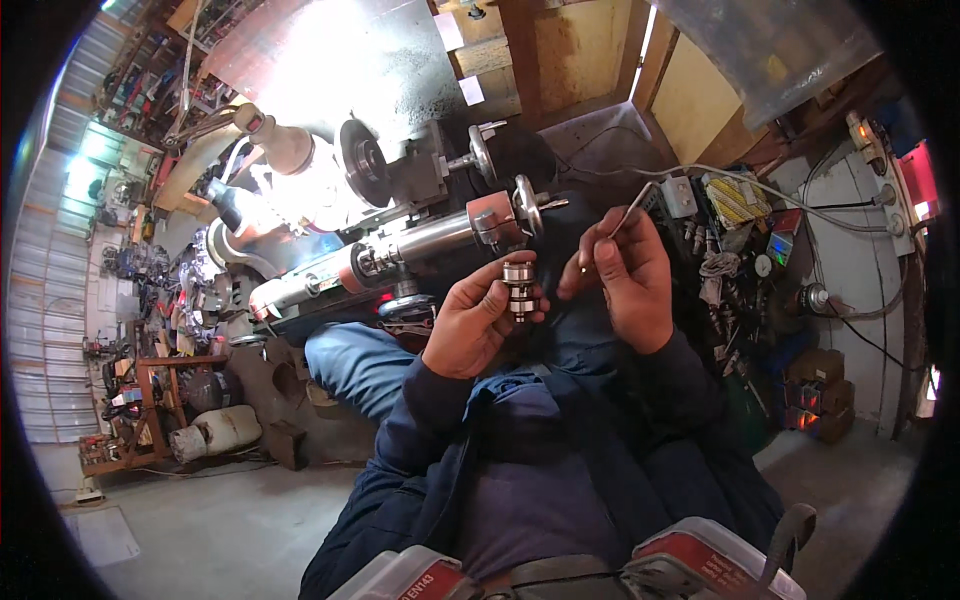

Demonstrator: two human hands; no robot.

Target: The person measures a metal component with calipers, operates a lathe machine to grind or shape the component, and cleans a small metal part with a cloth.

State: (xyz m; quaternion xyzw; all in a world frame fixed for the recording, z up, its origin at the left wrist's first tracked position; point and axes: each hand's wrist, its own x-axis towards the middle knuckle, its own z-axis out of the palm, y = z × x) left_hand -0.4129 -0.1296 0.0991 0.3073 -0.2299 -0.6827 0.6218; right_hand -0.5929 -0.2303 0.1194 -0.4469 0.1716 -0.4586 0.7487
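My left hand (pixel 475 322) is closed round a short, shiny metal spool-like part (pixel 519 290) with grooves and raised rings, held upright in front of my chest. To its right, my right hand (pixel 632 285) is raised and apart from that part. Its thumb and fingers pinch a thin bent metal rod (pixel 632 208), which slants up to the right; its exact kind is not clear. A tiny bright spot shows near the right fingertips, too small to name.
Just beyond my hands lies a lathe-like machine with a long polished shaft (pixel 430 240) and handwheels (pixel 481 152). A work lamp (pixel 275 140) glares at its left. Tools, cables and a yellow package (pixel 737 200) crowd the right side. A wooden rack (pixel 155 400) stands at left.
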